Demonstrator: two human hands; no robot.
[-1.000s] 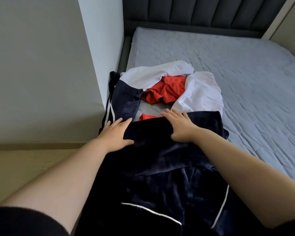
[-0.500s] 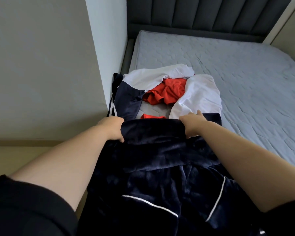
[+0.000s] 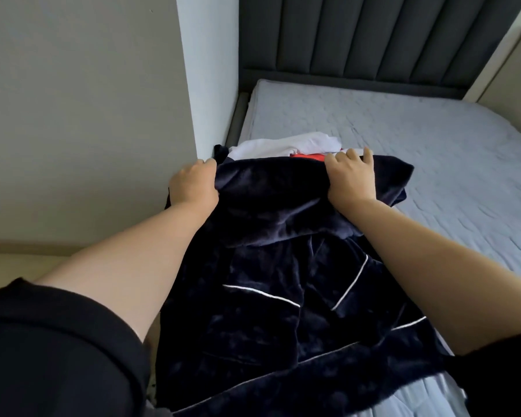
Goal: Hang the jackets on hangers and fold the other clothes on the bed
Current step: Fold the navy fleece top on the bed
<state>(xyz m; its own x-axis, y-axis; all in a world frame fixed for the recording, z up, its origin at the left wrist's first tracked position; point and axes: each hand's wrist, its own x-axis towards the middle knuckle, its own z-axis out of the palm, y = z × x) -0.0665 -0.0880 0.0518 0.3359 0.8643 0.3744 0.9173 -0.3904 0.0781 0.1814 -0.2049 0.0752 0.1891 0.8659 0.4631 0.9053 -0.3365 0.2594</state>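
Mid-fold, a navy velvet garment [image 3: 283, 266] on the near left of the bed [image 3: 403, 130] is gripped along its far edge by the left hand [image 3: 193, 185] and right hand [image 3: 351, 176], fingers [image 3: 366, 153] curled round the cloth, with that edge judged due to be drawn nearward.

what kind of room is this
Most likely a bedroom: a grey quilted mattress, a dark padded headboard behind it, and a navy garment and white clothes on the bed.

dark padded headboard [image 3: 373, 34] behind; pale wall [image 3: 73, 115] at left; perhaps a cabinet [image 3: 506, 70] at right.
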